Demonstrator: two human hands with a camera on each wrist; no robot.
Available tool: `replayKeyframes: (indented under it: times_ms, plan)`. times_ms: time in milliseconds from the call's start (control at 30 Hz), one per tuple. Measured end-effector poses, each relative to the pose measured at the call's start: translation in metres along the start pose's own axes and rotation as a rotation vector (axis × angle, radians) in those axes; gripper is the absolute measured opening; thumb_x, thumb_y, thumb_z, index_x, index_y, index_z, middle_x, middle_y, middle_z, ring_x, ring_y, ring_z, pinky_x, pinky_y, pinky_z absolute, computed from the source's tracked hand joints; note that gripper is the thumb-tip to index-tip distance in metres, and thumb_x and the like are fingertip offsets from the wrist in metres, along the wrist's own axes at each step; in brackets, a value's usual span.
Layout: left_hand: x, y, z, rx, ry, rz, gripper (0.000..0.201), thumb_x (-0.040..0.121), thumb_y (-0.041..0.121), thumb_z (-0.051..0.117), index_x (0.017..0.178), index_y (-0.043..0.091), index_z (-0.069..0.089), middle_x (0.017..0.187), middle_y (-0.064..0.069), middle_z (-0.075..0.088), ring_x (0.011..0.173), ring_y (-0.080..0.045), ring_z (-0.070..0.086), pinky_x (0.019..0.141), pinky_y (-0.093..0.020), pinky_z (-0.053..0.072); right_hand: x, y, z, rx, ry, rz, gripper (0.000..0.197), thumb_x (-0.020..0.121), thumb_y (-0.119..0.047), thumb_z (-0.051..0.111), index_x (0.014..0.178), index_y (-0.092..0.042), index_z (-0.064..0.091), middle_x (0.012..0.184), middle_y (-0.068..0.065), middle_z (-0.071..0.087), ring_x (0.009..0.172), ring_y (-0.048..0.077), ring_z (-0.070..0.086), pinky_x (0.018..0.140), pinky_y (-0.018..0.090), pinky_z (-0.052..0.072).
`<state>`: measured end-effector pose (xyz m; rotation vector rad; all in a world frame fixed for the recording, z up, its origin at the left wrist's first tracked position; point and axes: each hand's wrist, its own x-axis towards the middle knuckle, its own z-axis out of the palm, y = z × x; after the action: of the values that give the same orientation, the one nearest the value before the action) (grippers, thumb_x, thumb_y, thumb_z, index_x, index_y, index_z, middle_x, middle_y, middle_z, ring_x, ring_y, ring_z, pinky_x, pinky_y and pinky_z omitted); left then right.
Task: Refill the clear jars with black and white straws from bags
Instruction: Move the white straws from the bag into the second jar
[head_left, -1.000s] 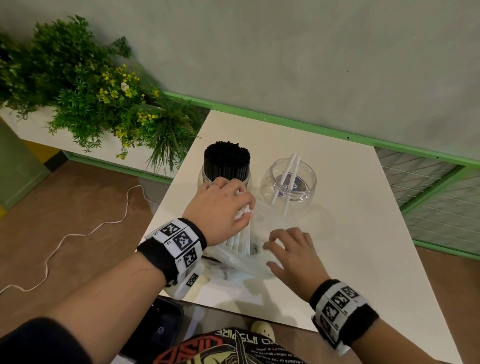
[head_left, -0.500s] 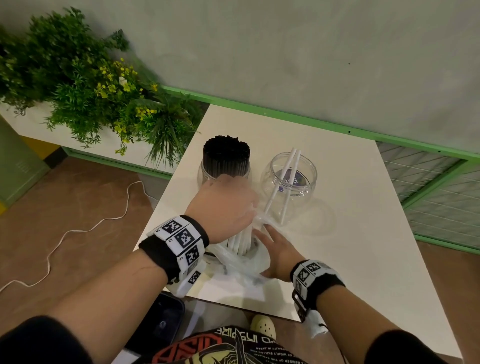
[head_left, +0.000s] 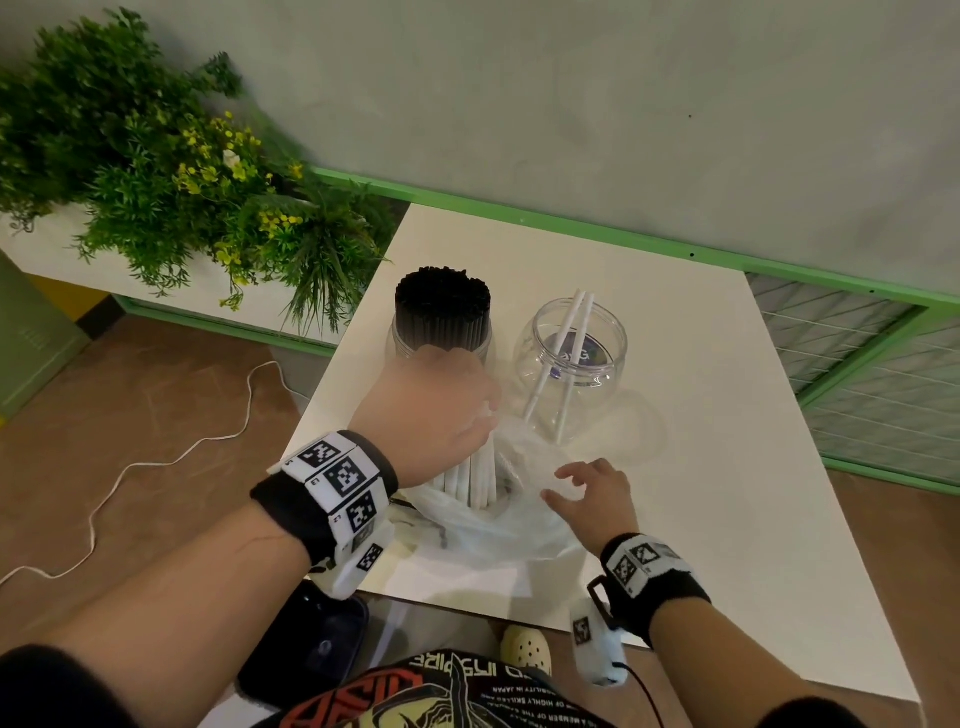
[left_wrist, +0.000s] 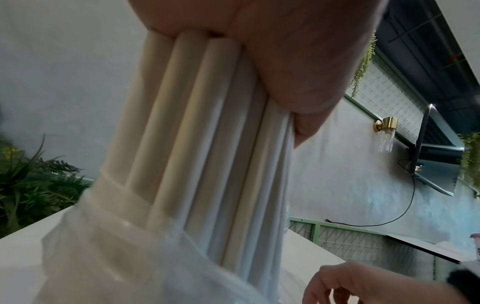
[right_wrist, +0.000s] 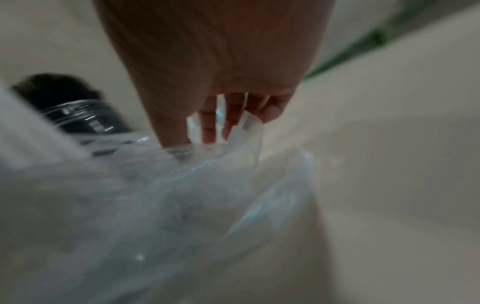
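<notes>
White straws (head_left: 475, 480) bunched upright, lower ends in the clear bag (head_left: 498, 525), just in front of the near-empty jar (head_left: 570, 364). Gripped near the top by the left hand (head_left: 434, 410), fingers curled round the bundle. Right hand (head_left: 592, 493) beside the bundle, fingers spread on the plastic. Long axis vertical; jar mouth beyond and right of the bundle, likely needing a lift clear first. Black-straw jar (head_left: 441, 325) left of the near-empty jar, full.

white table (head_left: 701, 415), two jars (head_left: 570, 358), bag (head_left: 498, 525)
</notes>
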<state>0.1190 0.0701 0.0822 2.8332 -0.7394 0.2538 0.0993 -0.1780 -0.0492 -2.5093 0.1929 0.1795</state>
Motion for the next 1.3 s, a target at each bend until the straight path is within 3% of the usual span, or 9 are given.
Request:
replayKeyframes:
  times_ms: [100, 200, 367, 500, 700, 833, 1033, 1167, 1300]
  plan:
    - [0.0, 0.001, 0.001, 0.009, -0.001, -0.003, 0.023, 0.089, 0.051, 0.042, 0.102, 0.039, 0.056, 0.111, 0.013, 0.051, 0.098, -0.017, 0.049, 0.076, -0.037, 0.045, -0.012, -0.001, -0.007, -0.395, -0.112, -0.046, 0.06, 0.084, -0.047, 0.064, 0.137, -0.027, 0.043, 0.124, 0.001, 0.04, 0.115, 0.021, 0.037, 0.093, 0.032, 0.045]
    - [0.001, 0.002, 0.002, 0.01, -0.002, -0.006, 0.023, 0.088, 0.051, 0.041, 0.102, 0.04, 0.056, 0.111, 0.014, 0.051, 0.098, -0.017, 0.049, 0.076, -0.036, 0.044, -0.011, -0.001, -0.009, -0.323, -0.188, 0.009, 0.067, 0.088, -0.035, 0.064, 0.145, -0.024, 0.031, 0.132, 0.006, 0.038, 0.12, 0.025, 0.04, 0.099, 0.034, 0.043]
    - [-0.001, 0.001, 0.001, 0.01, 0.015, 0.003, 0.022, 0.088, 0.05, 0.042, 0.101, 0.039, 0.056, 0.11, 0.013, 0.052, 0.096, -0.017, 0.05, 0.074, -0.033, 0.041, -0.003, 0.002, -0.008, -0.054, -0.077, 0.163, 0.04, 0.086, -0.008, 0.065, 0.122, -0.012, 0.049, 0.118, 0.01, 0.051, 0.087, 0.017, 0.05, 0.079, 0.025, 0.043]
    - [0.0, 0.004, 0.001, 0.014, 0.017, -0.001, 0.023, 0.088, 0.05, 0.042, 0.1, 0.038, 0.057, 0.109, 0.013, 0.052, 0.096, -0.017, 0.05, 0.072, -0.033, 0.04, -0.005, 0.008, -0.009, -0.112, -0.081, 0.197, 0.031, 0.083, -0.012, 0.061, 0.112, -0.009, 0.051, 0.108, 0.007, 0.057, 0.09, 0.02, 0.05, 0.073, 0.026, 0.039]
    - [0.001, 0.004, 0.002, 0.022, 0.016, -0.004, 0.022, 0.088, 0.05, 0.042, 0.1, 0.038, 0.056, 0.109, 0.012, 0.052, 0.097, -0.018, 0.05, 0.073, -0.034, 0.04, -0.012, -0.001, -0.017, -0.286, 0.089, -0.039, 0.023, 0.089, -0.024, 0.062, 0.106, -0.015, 0.049, 0.106, -0.001, 0.05, 0.097, 0.02, 0.048, 0.071, 0.032, 0.048]
    - [0.002, 0.004, 0.001, 0.019, 0.014, -0.001, 0.024, 0.088, 0.05, 0.04, 0.1, 0.038, 0.057, 0.109, 0.012, 0.052, 0.097, -0.018, 0.051, 0.073, -0.034, 0.041, -0.011, -0.009, -0.017, -0.469, -0.026, -0.185, 0.021, 0.09, -0.028, 0.061, 0.103, -0.014, 0.053, 0.11, 0.002, 0.042, 0.092, 0.02, 0.048, 0.064, 0.032, 0.048]
    - [0.002, 0.007, 0.002, 0.013, 0.022, 0.003, 0.027, 0.086, 0.051, 0.038, 0.099, 0.038, 0.058, 0.108, 0.011, 0.054, 0.097, -0.018, 0.052, 0.074, -0.034, 0.041, 0.004, -0.013, -0.012, -0.461, -0.05, -0.003, 0.034, 0.08, 0.009, 0.047, 0.109, -0.008, 0.042, 0.109, 0.012, 0.045, 0.076, 0.026, 0.046, 0.062, 0.034, 0.043]
    - [0.001, 0.006, 0.002, 0.009, 0.034, 0.0, 0.025, 0.086, 0.051, 0.039, 0.098, 0.038, 0.058, 0.107, 0.012, 0.054, 0.096, -0.018, 0.052, 0.072, -0.033, 0.04, 0.013, 0.002, -0.017, -0.142, 0.007, 0.157, 0.013, 0.092, -0.004, 0.042, 0.094, -0.012, 0.052, 0.091, 0.009, 0.061, 0.076, 0.026, 0.055, 0.065, 0.033, 0.045]
    - [0.002, 0.007, 0.002, 0.007, 0.023, 0.002, 0.027, 0.086, 0.051, 0.038, 0.099, 0.038, 0.057, 0.108, 0.012, 0.054, 0.097, -0.019, 0.052, 0.074, -0.034, 0.04, 0.005, 0.002, -0.02, 0.984, 0.011, 0.476, 0.018, 0.093, 0.002, 0.047, 0.081, -0.011, 0.049, 0.088, 0.016, 0.064, 0.076, 0.027, 0.06, 0.065, 0.035, 0.052]
